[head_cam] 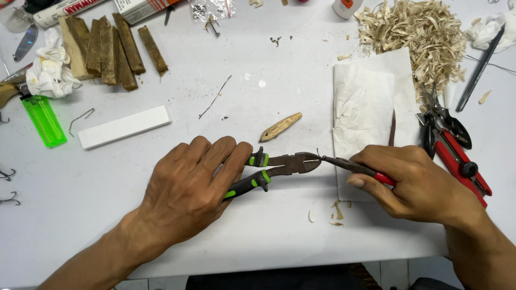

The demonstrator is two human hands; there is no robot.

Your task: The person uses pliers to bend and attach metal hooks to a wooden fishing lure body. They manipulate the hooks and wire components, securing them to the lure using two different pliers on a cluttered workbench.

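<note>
Here your left hand point(188, 185) is wrapped around the green-and-black handles of the side cutters point(274, 167), whose dark head points right with its jaws nearly closed on a thin bit of wire point(318, 155). Your right hand point(416, 185) is closed on the red handles of the slim pliers point(352, 167), whose tips meet the cutter head and pinch that same wire, so both tools are on the piece just above the white table point(269, 236). Judging from this, the snip looks under way rather than done: the wire is not yet parted as far as you can see, though it is very small. Just beyond the tools lies the carved wooden lure body point(281, 127), untouched and well clear. To its right sits a folded paper towel point(365, 107), with a red utility knife point(459, 164) and black scissors point(449, 121) beside it. Farther left are a white block point(124, 127) and a green lighter point(44, 121); at the back, bark strips point(110, 48) and a heap of wood shavings point(411, 32). Nothing stands between your hands.
</note>
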